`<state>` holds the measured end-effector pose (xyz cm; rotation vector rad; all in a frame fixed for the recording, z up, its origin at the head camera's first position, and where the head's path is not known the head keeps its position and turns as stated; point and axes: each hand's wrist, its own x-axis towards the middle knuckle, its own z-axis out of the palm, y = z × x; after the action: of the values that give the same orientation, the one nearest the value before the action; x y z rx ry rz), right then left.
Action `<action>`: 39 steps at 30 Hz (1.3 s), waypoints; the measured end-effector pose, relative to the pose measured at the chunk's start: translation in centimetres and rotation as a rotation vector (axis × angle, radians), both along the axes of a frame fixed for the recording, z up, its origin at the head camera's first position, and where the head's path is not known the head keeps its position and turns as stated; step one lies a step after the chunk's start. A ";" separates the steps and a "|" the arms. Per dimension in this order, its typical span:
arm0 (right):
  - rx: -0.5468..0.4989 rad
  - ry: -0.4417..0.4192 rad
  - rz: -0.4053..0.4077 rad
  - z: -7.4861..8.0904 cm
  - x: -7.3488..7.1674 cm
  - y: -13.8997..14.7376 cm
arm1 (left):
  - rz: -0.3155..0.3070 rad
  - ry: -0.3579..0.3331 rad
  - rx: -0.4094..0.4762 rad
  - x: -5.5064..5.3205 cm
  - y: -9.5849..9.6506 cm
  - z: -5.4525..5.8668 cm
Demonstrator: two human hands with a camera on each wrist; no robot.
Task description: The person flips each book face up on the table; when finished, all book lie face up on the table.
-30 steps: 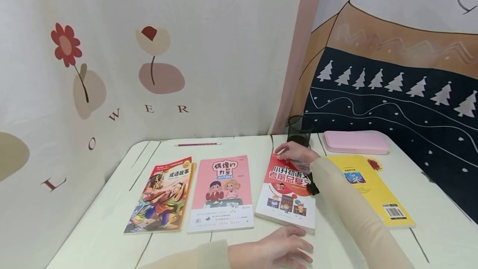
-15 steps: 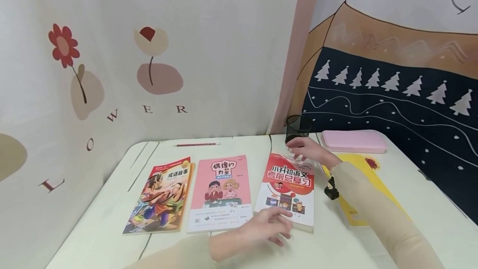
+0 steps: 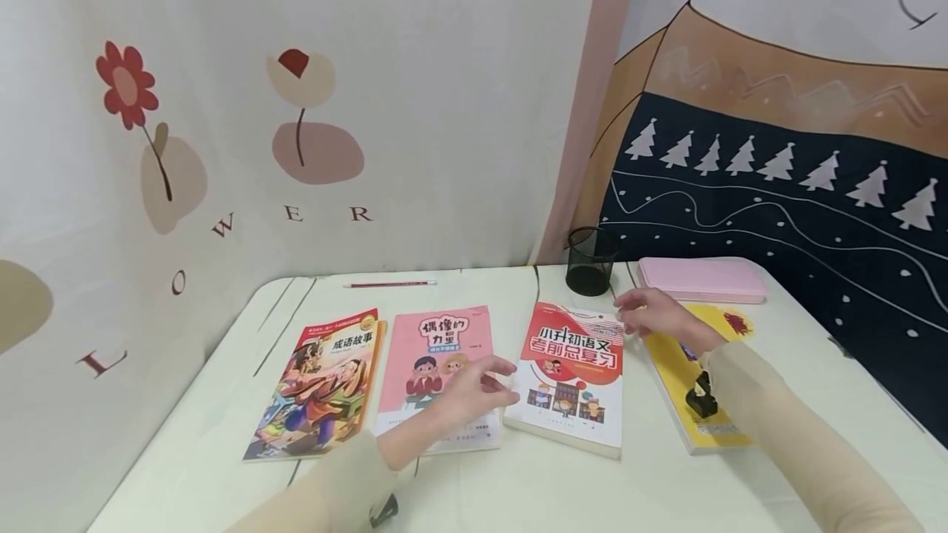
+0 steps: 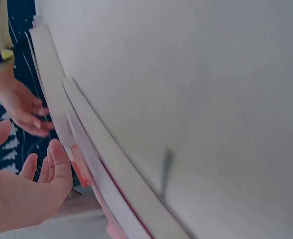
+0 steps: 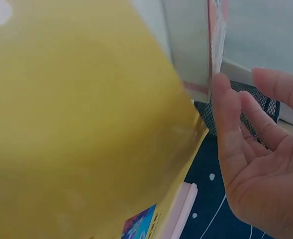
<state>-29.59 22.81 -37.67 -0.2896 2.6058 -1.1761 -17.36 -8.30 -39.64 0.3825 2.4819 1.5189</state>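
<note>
My left hand (image 3: 477, 393) hovers over the right side of the pink book (image 3: 403, 344), thumb and fingers spread and holding nothing. Its fingertips point at the left edge of the red-and-white book (image 3: 570, 385), which lies flat on the table. At that book's upper right corner is my right hand (image 3: 659, 317), fingers loosely bent, with nothing in its grasp. Beneath the right wrist lies the yellow book (image 3: 670, 377), partly hidden by the hand and sleeve. In the right wrist view, the yellow cover (image 5: 86, 99) fills the left side, apart from the fingers (image 5: 228, 124).
An illustrated storybook (image 3: 326, 389) lies at the left of the row. Behind the books are a pencil (image 3: 390, 284), a black mesh pen holder (image 3: 590, 266) and a pink pencil case (image 3: 702, 280). Printed curtains (image 3: 444, 105) hang along the table's back edge.
My left hand has moved up and left from the front of the red-and-white book to over the pink one. My right hand has left that book's top and shifted right.
</note>
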 end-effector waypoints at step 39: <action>0.081 -0.061 0.046 -1.3 -2.4 -3.3 | -0.126 -0.028 -0.182 1.1 0.4 -0.9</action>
<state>-32.00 19.54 -38.98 -0.2915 2.5719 -1.0451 -16.27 -7.95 -40.53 0.4720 2.4959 1.2317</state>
